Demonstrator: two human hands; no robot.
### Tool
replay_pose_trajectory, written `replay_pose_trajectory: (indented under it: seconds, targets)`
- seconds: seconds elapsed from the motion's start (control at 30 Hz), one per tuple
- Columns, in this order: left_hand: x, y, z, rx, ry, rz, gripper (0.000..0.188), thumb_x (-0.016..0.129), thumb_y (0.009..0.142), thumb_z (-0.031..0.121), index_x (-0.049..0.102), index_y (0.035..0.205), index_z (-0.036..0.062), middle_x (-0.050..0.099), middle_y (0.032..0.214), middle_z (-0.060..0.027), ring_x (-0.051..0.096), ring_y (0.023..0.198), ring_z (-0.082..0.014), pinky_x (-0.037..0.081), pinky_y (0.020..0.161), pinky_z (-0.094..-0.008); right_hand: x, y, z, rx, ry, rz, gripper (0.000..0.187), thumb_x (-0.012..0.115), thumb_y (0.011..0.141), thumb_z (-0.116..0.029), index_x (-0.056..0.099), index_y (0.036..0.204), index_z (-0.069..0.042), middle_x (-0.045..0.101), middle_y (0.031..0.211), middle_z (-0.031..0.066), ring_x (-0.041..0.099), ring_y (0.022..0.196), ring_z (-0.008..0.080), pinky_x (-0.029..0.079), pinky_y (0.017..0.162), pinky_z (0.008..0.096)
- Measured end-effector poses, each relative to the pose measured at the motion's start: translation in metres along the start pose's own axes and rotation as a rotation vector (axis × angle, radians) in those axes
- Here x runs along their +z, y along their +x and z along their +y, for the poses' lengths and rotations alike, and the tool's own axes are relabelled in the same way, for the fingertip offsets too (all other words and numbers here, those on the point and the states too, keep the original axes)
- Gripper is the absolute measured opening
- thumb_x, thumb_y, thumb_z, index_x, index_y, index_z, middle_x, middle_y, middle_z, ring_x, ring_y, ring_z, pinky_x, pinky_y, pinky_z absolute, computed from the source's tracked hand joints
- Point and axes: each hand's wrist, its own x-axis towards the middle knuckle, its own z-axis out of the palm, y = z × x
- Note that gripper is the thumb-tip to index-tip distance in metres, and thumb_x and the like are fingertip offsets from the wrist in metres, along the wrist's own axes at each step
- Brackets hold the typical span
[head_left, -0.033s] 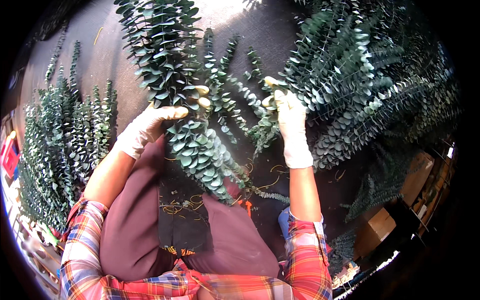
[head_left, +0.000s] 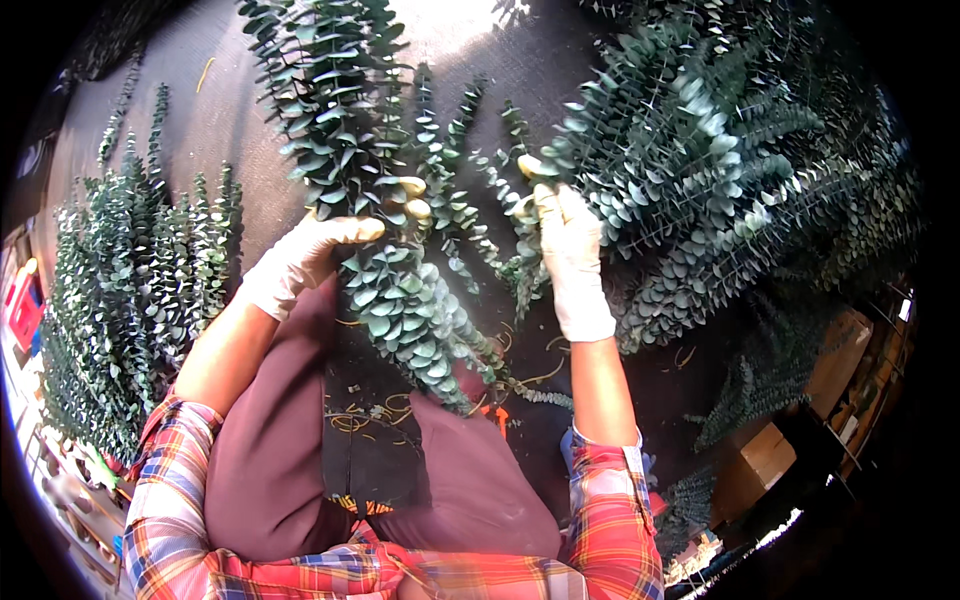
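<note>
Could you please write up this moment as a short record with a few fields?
Setting: dark work table covered with green eucalyptus stems
Left hand: light glove, gripping a leafy bunch mid-stem
Right hand: light glove, reaching into the large pile of stems
Left side: sorted row of stems
Clothing: plaid sleeves, maroon apron
Near apron: loose rubber bands

Cardboard boxes, red crate

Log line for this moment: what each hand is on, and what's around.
left hand: grips leafy stem bunch | right hand: on loose stems | stem pile: right | laid-out stems: left | dark table
</note>
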Motion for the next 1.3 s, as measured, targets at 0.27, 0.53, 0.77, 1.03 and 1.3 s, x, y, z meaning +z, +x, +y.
replay_pose_trajectory:
  seconds: [0.27, 0.53, 0.77, 1.03, 1.3]
  targets:
    - [-0.018, -0.001, -0.011, -0.096, -0.012, 0.224, 0.048, 0.071, 0.077, 0.007, 0.059, 0.123, 0.0002, 0.068, 0.106, -0.0072, 0.065, 0.094, -0.0145, 0.052, 0.087, -0.03, 0.09, -0.012, -0.011, -0.705, -0.727, 0.125, 0.051, 0.066, 0.085, -0.018, 0.052, 0.133, -0.009, 0.054, 0.073, 0.0039, 0.056, 0.059, 0.0198, 0.046, 0.052, 0.0307]
    - [-0.05, -0.004, -0.036, -0.163, -0.066, 0.3, 0.03, 0.072, 0.076, 0.011, 0.067, 0.104, 0.0024, 0.069, 0.094, -0.0054, 0.064, 0.089, -0.0149, 0.051, 0.087, -0.0292, 0.093, -0.034, -0.028, -0.636, -1.072, -0.125, 0.047, 0.054, 0.09, -0.022, 0.051, 0.131, 0.0, 0.06, 0.069, 0.0039, 0.061, 0.055, 0.0176, 0.049, 0.048, 0.0308]
    - [-0.019, 0.004, -0.019, -0.053, -0.033, 0.108, 0.054, 0.073, 0.079, 0.018, 0.055, 0.128, 0.0011, 0.066, 0.111, -0.0057, 0.062, 0.101, -0.0146, 0.048, 0.094, -0.0297, 0.047, -0.014, -0.027, -0.497, -0.523, 0.095, 0.065, 0.071, 0.083, -0.021, 0.044, 0.137, 0.003, 0.062, 0.109, 0.0164, 0.063, 0.092, 0.0223, 0.051, 0.082, 0.0332]
    - [-0.009, 0.015, -0.016, 0.032, 0.128, 0.036, 0.052, 0.08, 0.074, 0.024, 0.059, 0.117, 0.0039, 0.063, 0.107, -0.0037, 0.06, 0.101, -0.0143, 0.047, 0.092, -0.0306, -0.045, 0.019, 0.045, -0.528, -0.646, 0.681, 0.024, 0.064, 0.09, -0.007, 0.069, 0.114, -0.006, 0.071, 0.084, 0.0054, 0.063, 0.068, 0.0128, 0.05, 0.065, 0.0266]
    - [0.013, 0.004, -0.007, -0.075, -0.005, 0.234, 0.048, 0.074, 0.076, 0.003, 0.057, 0.121, -0.0031, 0.07, 0.103, -0.0144, 0.069, 0.093, -0.0223, 0.052, 0.09, -0.0362, 0.079, -0.014, -0.019, -0.677, -0.221, 0.404, 0.026, 0.064, 0.087, -0.001, 0.067, 0.113, -0.001, 0.067, 0.094, 0.0109, 0.063, 0.08, 0.0197, 0.05, 0.072, 0.0286]
